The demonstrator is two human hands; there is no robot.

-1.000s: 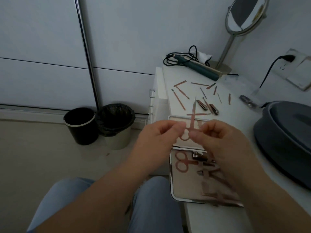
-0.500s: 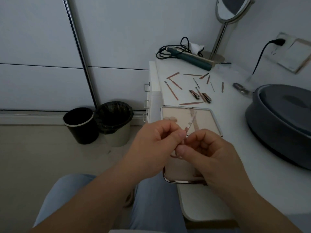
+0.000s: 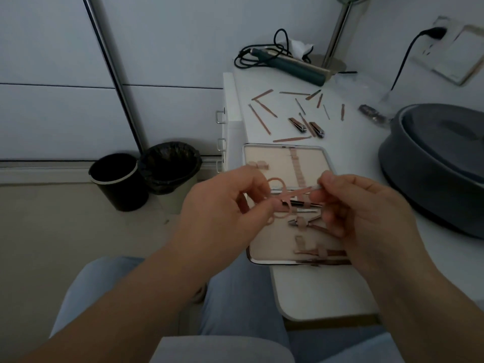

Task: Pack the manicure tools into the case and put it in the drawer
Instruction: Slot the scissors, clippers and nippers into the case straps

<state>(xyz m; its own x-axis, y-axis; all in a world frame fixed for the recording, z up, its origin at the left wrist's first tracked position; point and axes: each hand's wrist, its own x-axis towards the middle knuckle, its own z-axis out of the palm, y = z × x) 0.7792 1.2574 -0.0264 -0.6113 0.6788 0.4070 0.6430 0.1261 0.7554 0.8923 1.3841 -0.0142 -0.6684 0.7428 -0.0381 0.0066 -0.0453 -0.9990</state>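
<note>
Rose-gold scissors (image 3: 284,199) are held level above the open case (image 3: 272,153), left hand (image 3: 225,205) pinching the finger loops, right hand (image 3: 364,208) pinching the blade tip; recommend sliding the blades under a free strap while the loops stay steady.

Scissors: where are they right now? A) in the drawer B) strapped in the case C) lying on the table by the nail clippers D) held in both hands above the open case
D: the left hand grips the scissors at the loops, the right hand pinches the blade end, above the open case.
</note>
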